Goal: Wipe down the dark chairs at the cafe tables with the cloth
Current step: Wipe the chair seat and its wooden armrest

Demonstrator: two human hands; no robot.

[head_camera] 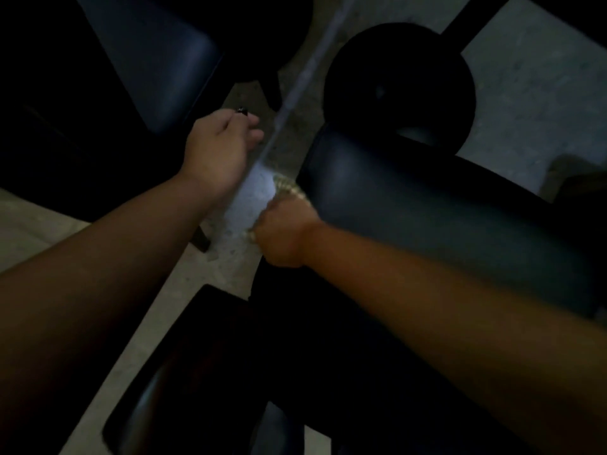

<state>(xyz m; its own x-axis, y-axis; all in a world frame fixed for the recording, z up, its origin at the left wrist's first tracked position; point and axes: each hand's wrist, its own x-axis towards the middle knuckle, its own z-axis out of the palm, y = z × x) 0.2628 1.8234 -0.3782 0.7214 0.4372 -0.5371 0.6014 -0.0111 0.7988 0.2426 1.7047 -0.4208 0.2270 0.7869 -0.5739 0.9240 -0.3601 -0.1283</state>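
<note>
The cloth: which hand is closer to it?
Right. The right hand grips the cloth against the dark chair; the left hand is apart, up-left.

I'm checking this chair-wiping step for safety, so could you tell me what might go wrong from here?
1. The right hand grips the cloth bunched at the very edge of the dark chair seat, so it may slip off and miss part of the surface.
2. The scene is dim, so missed spots would probably go unnoticed.
3. Another chair stands close by the left hand, which could bump it.
</note>
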